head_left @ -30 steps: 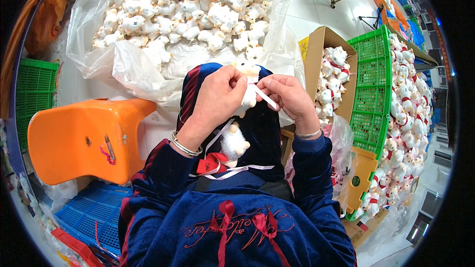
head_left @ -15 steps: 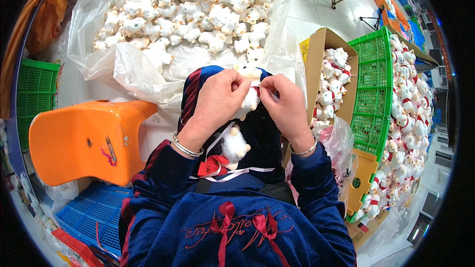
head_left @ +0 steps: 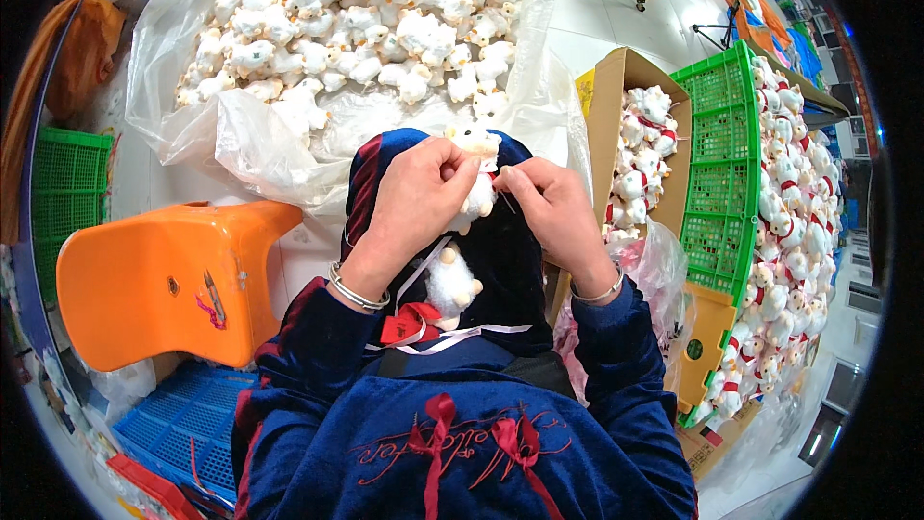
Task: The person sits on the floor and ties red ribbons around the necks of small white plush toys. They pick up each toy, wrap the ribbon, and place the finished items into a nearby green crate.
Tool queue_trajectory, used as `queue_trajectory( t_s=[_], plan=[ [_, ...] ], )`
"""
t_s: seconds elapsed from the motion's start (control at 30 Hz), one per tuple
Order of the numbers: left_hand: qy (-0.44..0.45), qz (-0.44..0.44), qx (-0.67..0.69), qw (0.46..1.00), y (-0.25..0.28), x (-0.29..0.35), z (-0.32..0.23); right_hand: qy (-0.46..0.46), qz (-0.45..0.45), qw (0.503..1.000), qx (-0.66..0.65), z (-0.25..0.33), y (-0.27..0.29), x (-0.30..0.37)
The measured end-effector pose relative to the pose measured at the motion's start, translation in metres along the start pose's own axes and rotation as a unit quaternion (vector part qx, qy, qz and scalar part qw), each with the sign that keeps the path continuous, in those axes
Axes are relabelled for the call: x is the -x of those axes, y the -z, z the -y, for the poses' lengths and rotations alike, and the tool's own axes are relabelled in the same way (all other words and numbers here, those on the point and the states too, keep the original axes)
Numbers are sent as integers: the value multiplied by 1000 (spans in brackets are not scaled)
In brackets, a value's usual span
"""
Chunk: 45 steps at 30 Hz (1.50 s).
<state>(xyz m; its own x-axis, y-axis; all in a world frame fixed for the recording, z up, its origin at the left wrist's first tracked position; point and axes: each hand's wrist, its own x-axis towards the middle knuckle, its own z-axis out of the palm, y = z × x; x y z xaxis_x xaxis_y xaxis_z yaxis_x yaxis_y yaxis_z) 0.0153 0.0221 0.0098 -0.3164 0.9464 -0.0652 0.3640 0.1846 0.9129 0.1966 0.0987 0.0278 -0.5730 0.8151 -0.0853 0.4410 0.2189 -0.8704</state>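
Observation:
On my lap, a small white plush toy [head_left: 478, 200] with a cream head stands between my hands. My left hand [head_left: 421, 197] is closed in a pinch at the toy's neck, its thumb and forefinger against a bit of white. At the other side of the neck, my right hand [head_left: 553, 210] pinches what looks like the end of a red ribbon [head_left: 494, 179]; the fingertips cover most of it. A second white plush toy [head_left: 451, 287] lies lower on my lap, beside a red cloth piece [head_left: 409, 324] and a thin pale ribbon [head_left: 472, 333].
Ahead is a clear plastic sheet [head_left: 245, 140] heaped with plush toys. To the right stand a cardboard box [head_left: 608, 125] of toys with red neckbands, a green crate [head_left: 717, 173], and another toy pile [head_left: 794, 231]. An orange stool [head_left: 144, 279] holding small snips [head_left: 214, 299] is at left.
My right hand has shifted slightly down, its fingertips now lower beside the toy's neck. The left hand keeps its pinch there. The whole view has tilted a little.

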Motion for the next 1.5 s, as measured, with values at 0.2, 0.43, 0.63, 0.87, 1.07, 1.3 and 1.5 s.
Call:
queue_trajectory(
  t_s=[0.2,0.43,0.63,0.87,1.07,1.3,1.5],
  plan=[
    [-6,6,-1,1000,4,3,-2,-73,-8,997,20,15,-7,-4],
    [15,69,13,997,22,0,-7,-57,-23,998,16,25,-19,-9],
    [30,97,-9,995,31,-5,-9,-176,-25,976,-129,29,-31,-8],
    [3,63,15,998,23,-2,5,-94,-109,987,-70,8,-55,-3],
    [-17,47,19,999,25,4,6,-51,-179,982,-27,11,-62,7],
    [33,106,52,992,40,2,12,-125,-92,983,-93,31,-45,8],
    [103,143,67,982,45,-1,-2,-119,-57,970,-204,19,-43,9]
  ],
)
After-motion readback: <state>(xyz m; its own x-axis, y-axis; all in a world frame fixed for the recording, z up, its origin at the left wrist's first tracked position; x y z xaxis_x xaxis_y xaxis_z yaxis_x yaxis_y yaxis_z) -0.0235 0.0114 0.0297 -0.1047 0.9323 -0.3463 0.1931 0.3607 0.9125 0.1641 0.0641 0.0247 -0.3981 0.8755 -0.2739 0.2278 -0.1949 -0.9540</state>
